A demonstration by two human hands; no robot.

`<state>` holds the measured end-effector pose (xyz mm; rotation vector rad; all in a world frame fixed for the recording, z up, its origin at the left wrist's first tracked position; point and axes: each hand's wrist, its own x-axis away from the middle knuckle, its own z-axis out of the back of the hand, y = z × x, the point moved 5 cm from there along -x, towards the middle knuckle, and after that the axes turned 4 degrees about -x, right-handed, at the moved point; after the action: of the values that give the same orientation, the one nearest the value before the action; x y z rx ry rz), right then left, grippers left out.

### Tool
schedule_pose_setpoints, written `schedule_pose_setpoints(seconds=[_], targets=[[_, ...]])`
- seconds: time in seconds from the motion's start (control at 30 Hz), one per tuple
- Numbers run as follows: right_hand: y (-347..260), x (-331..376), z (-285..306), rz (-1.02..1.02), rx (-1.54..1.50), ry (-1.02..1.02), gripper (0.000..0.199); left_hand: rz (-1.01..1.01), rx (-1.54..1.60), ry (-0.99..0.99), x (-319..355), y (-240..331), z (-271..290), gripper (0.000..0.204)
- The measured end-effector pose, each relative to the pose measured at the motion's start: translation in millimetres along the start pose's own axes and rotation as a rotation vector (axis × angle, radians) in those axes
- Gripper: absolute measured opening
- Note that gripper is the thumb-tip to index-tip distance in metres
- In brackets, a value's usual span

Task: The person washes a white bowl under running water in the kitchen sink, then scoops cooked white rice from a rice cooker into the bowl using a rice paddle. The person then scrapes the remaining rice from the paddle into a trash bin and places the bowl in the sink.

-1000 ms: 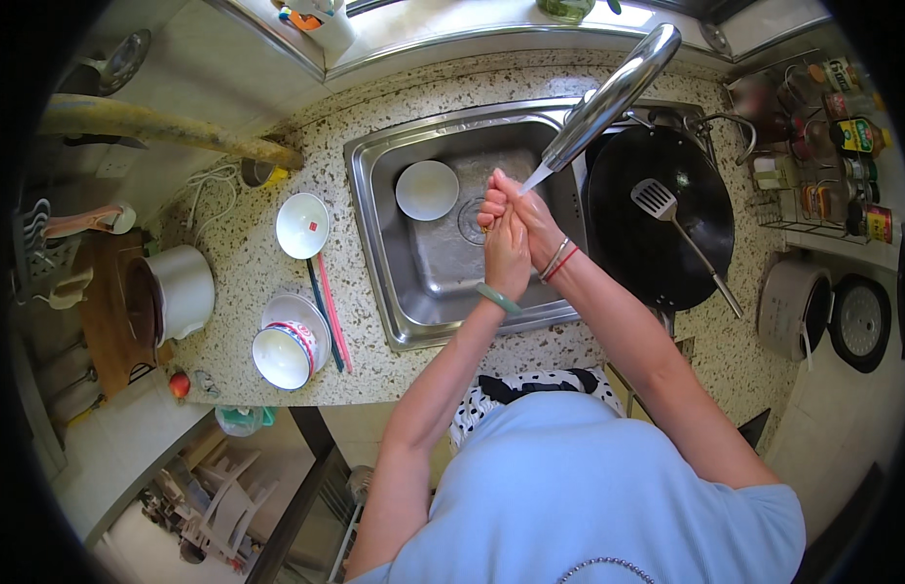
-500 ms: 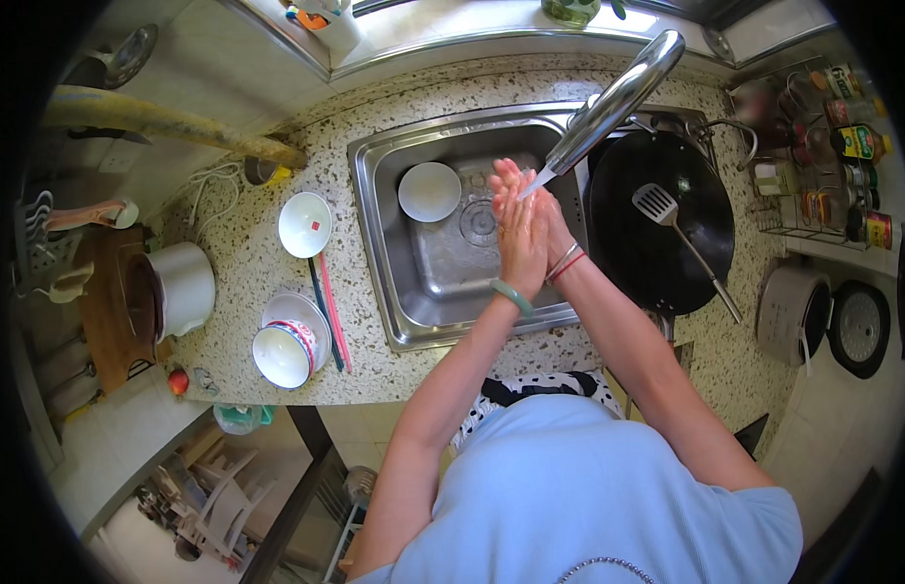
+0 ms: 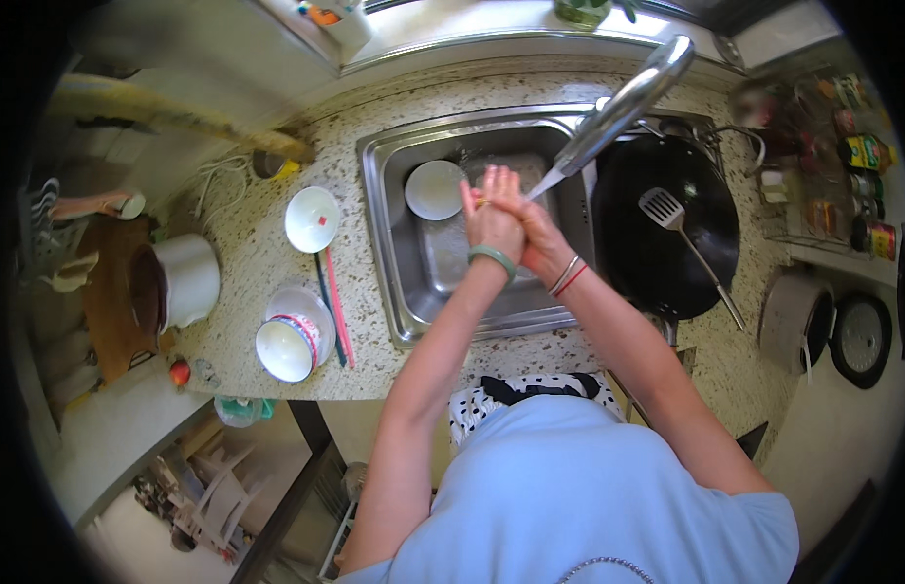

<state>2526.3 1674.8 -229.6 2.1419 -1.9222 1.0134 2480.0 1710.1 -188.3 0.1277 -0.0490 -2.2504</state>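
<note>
left hand (image 3: 494, 231) and right hand (image 3: 542, 232) press together, how wide unclear. being under the tap (image 3: 627, 104) lets water (image 3: 544, 185) reach them

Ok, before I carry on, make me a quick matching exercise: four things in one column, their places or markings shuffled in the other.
Column one
1. Left hand
2. Slotted spatula
3. Right hand
4. Pink chopsticks

Column two
A. Has a red band at its wrist
B. On the counter, left of the sink
C. Has a pale green bangle at its wrist
D. Its head over the black wok

Pairs: 1-C, 2-D, 3-A, 4-B
</note>
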Motion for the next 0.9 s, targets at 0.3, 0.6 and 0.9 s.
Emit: schedule_pose_setpoints(seconds=[0.3, 0.6, 0.9], targets=[[-29, 1, -63, -0.051, -0.386, -0.093, 0.033, 0.174, 0.777, 0.191, 19, 11, 46, 0.041], [-58, -25, -42, 0.059, -0.455, -0.406, 0.042, 0.153, 1.145, 0.195, 12, 37, 57, 0.046], [-17, 32, -48, 0.152, 0.055, 0.073, 0.064, 0.324, 1.098, 0.064, -33, -16, -23, 0.051]])
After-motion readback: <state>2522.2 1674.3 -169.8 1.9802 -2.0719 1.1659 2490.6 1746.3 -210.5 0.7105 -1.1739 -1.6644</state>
